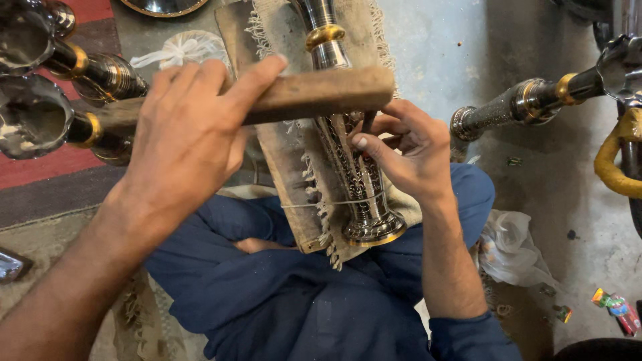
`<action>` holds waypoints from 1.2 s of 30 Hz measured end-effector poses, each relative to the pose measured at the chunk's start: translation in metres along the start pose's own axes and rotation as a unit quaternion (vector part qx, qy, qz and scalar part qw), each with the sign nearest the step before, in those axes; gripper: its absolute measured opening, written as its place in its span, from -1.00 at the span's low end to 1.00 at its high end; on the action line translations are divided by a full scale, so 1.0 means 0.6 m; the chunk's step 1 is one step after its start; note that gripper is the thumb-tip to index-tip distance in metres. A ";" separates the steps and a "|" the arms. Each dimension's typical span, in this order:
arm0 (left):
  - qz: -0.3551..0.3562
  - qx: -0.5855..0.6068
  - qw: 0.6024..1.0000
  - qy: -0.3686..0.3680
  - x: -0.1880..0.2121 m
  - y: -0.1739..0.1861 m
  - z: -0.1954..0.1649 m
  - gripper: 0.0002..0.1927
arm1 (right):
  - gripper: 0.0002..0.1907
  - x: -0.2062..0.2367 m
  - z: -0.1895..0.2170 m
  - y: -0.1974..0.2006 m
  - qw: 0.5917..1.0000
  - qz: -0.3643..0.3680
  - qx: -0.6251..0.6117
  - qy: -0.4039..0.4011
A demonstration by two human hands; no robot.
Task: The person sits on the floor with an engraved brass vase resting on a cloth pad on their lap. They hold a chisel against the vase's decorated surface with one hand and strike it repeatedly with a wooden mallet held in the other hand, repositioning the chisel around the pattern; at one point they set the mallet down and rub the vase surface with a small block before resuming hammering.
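The person sits cross-legged on the floor [428,53] in blue clothing, with a tall metal vase [354,167] lying lengthwise on a frayed cloth pad [294,167] that rests across the lap, the flared foot of the vase toward the body and its gold-banded neck pointing away. The left hand [184,144] is wrapped around a rough wooden block [314,93], fingers over the top and thumb along its side, holding it raised level above the vase. The right hand [408,150] is pinched closed around a thin dark punch [367,124], standing it nearly upright with its tip on the patterned flank of the vase. Judging from this pose, the step in hand is chasing the surface pattern: the punch is set on its spot and the block is lifted for a blow. The next strike seems to call for the block landing squarely on the head of the punch, clear of the right fingers just beside it, with the vase kept from rolling on the pad. A thin cord crosses the pad near the foot. Similar ornate metal pieces [87,73] lie at the left, another [521,103] at the right, and a crumpled plastic bag [511,247] sits by the knee.
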State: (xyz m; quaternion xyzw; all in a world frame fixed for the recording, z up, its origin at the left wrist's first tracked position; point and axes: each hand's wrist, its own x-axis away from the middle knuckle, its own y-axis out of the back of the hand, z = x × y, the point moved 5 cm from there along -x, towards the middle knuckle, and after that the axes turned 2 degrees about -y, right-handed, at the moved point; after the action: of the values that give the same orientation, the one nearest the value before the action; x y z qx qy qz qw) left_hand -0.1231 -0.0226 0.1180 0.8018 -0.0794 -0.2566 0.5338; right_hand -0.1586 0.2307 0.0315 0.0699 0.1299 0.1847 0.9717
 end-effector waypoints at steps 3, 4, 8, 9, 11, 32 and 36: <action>-0.008 0.018 1.000 0.005 0.003 -0.002 0.001 -0.22 | -0.60 -0.001 -0.003 0.001 1.000 0.000 -0.015 -0.012; -0.008 0.047 0.999 0.012 0.002 -0.003 0.001 -0.22 | -0.61 -0.001 -0.004 0.001 1.000 0.000 -0.015 -0.014; -0.003 -0.009 1.000 0.014 -0.002 -0.005 0.000 -0.26 | -0.61 -0.003 -0.004 0.001 1.000 -0.003 -0.017 -0.006; -0.003 0.022 1.000 0.014 -0.004 -0.005 0.000 -0.26 | -0.60 -0.003 -0.004 0.002 1.000 -0.008 -0.017 -0.002; -0.001 0.028 1.000 0.012 -0.006 -0.006 -0.001 -0.26 | -0.58 -0.003 -0.006 0.001 1.000 -0.004 -0.019 -0.009; -0.012 0.005 1.000 0.006 -0.016 0.002 -0.004 -0.25 | -0.57 -0.004 -0.012 0.004 0.999 0.010 -0.049 -0.005; -0.002 -0.014 1.000 0.016 -0.014 0.003 -0.005 -0.25 | -0.53 -0.002 -0.018 0.006 0.998 0.010 -0.031 -0.048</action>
State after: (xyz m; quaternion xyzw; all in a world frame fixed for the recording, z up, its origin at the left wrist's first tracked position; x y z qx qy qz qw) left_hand -0.1287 -0.0174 0.1235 0.7987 -0.0659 -0.2457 0.5454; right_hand -0.1640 0.2346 0.0221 0.0499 0.0766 0.1949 0.9766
